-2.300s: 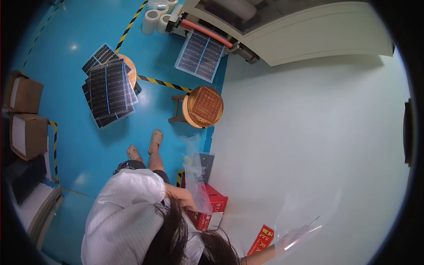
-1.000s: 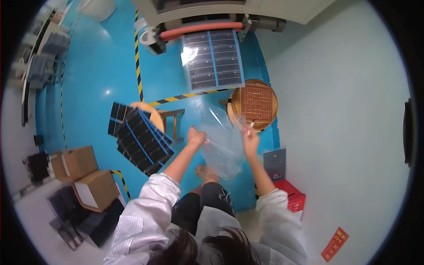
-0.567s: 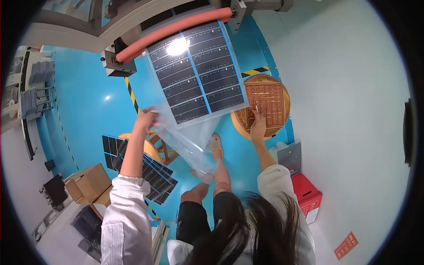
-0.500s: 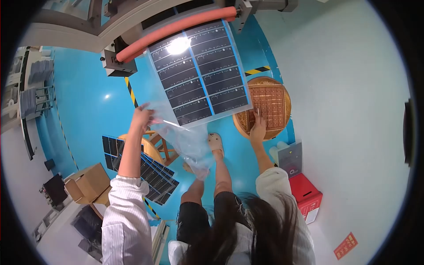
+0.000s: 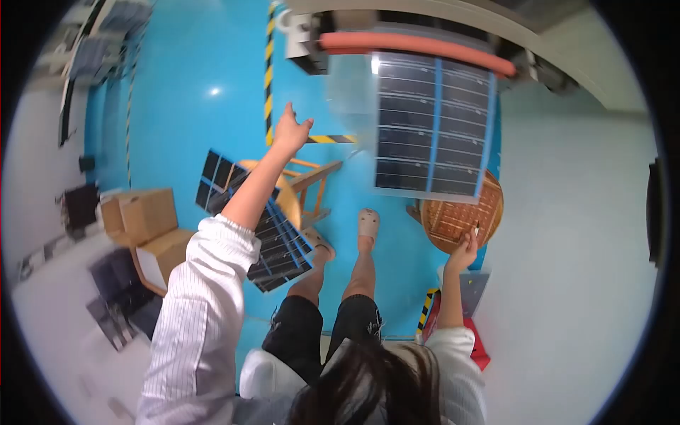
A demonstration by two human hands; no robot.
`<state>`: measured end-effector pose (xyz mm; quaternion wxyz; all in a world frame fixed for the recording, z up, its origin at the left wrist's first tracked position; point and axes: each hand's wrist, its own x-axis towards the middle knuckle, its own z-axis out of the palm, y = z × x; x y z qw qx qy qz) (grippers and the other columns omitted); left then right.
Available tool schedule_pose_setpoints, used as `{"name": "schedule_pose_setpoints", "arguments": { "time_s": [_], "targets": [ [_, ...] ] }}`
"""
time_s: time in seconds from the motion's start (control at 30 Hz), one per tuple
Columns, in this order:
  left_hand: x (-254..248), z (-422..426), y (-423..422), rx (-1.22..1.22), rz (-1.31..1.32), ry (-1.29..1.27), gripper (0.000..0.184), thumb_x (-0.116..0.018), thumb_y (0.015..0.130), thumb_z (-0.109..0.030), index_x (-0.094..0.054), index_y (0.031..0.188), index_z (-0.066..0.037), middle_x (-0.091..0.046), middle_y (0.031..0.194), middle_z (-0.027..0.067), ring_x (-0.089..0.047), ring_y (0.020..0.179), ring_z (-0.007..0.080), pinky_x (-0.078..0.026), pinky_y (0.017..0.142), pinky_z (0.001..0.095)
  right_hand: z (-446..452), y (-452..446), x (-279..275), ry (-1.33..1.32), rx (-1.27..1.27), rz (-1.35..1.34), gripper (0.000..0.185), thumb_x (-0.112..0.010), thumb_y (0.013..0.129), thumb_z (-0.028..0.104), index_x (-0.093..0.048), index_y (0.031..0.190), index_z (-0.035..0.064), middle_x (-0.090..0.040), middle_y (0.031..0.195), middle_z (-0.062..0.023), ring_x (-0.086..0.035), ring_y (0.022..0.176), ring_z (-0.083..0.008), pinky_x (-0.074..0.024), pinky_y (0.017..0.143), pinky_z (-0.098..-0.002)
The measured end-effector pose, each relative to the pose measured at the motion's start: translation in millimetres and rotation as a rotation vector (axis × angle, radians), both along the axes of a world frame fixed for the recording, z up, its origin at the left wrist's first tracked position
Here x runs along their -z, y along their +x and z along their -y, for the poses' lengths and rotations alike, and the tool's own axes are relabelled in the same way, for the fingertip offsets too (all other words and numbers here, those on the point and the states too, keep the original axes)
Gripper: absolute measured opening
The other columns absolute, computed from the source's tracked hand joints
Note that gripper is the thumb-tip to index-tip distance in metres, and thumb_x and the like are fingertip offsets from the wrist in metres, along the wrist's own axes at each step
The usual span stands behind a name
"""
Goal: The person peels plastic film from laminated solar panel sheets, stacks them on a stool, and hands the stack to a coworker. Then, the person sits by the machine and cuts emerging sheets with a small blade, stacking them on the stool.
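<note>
My left hand [image 5: 292, 132] is held out over the blue floor with its fingers apart and nothing in it. My right hand [image 5: 464, 251] pinches a small thin light-coloured object, too small to name, in front of the round stool [image 5: 453, 223] with the woven square top. A dark panel sheet with blue strips [image 5: 433, 134] hangs out from under the red roller [image 5: 418, 46], partly covering that stool. Clear film [image 5: 348, 88] shows, blurred, at the sheet's left side. More dark panel sheets [image 5: 280, 244] lie fanned on a wooden stool [image 5: 287, 202], partly behind my left forearm.
Cardboard boxes [image 5: 145, 216] and a dark chair [image 5: 117, 276] stand at the left. A red box [image 5: 476, 346] and a grey panel [image 5: 473, 290] are by the wall at the right. Yellow-black tape [image 5: 269, 78] marks the floor.
My left hand has let go of the clear plastic film and moved up. The view has turned, so the roller and hanging sheet appear further right. My right hand is lower beside the woven stool.
</note>
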<state>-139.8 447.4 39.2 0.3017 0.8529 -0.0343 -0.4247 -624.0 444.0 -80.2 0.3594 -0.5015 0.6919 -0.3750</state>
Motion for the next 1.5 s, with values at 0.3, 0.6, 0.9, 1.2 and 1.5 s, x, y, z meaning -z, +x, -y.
{"name": "schedule_pose_setpoints", "arguments": {
  "time_s": [0.3,0.6,0.9,1.2,1.5],
  "targets": [
    [-33,-312,96,0.127,0.81,0.101,0.05,-0.062,0.078,-0.022,-0.047,0.122,-0.003,-0.051,0.118,0.0184,-0.049,0.109,0.0312,-0.038,0.092,0.0365,-103,152,-82,0.308,-0.877,-0.028,0.026,-0.049,0.088,0.006,-0.054,0.113,0.0006,-0.057,0.098,-0.0121,-0.058,0.082,-0.0176,-0.0467,0.07,-0.0287],
    [6,-416,-45,-0.735,-0.397,-0.107,0.076,-0.061,0.075,-0.055,-0.038,0.128,-0.006,-0.042,0.127,0.0147,-0.045,0.11,0.0254,-0.039,0.089,0.0383,-164,271,-80,0.448,-1.057,-0.037,0.035,-0.059,0.084,0.022,-0.054,0.109,-0.0013,-0.057,0.095,-0.0167,-0.058,0.084,-0.0267,-0.0456,0.073,-0.0366],
    [14,-406,-115,-0.689,-0.173,-0.316,0.04,-0.066,0.08,-0.022,-0.052,0.11,0.001,-0.061,0.099,0.0083,-0.057,0.09,0.0161,-0.045,0.082,0.0296,-179,250,-81,0.134,-1.102,-0.221,0.029,-0.073,0.07,0.015,-0.059,0.087,-0.0046,-0.055,0.065,-0.0107,-0.046,0.056,-0.0181,-0.0398,0.054,-0.032],
    [-11,-401,-188,-1.018,-0.285,-0.581,0.038,-0.069,0.075,-0.009,-0.052,0.107,0.001,-0.061,0.099,0.007,-0.057,0.086,0.015,-0.047,0.079,0.0302,-163,201,-129,0.511,-1.138,-0.099,0.025,-0.073,0.071,0.008,-0.056,0.087,-0.001,-0.05,0.065,0.0017,-0.041,0.058,-0.007,-0.035,0.05,-0.0222],
    [-51,-396,-186,-1.0,-0.11,-0.632,0.036,-0.068,0.075,-0.005,-0.052,0.107,0.001,-0.061,0.098,0.007,-0.057,0.086,0.0141,-0.046,0.079,0.0289,-158,201,-174,0.515,-1.186,-0.039,0.022,-0.071,0.072,0.004,-0.053,0.084,0.0011,-0.043,0.071,0.0041,-0.038,0.064,-0.006,-0.0362,0.058,-0.0193]
  ]
}}
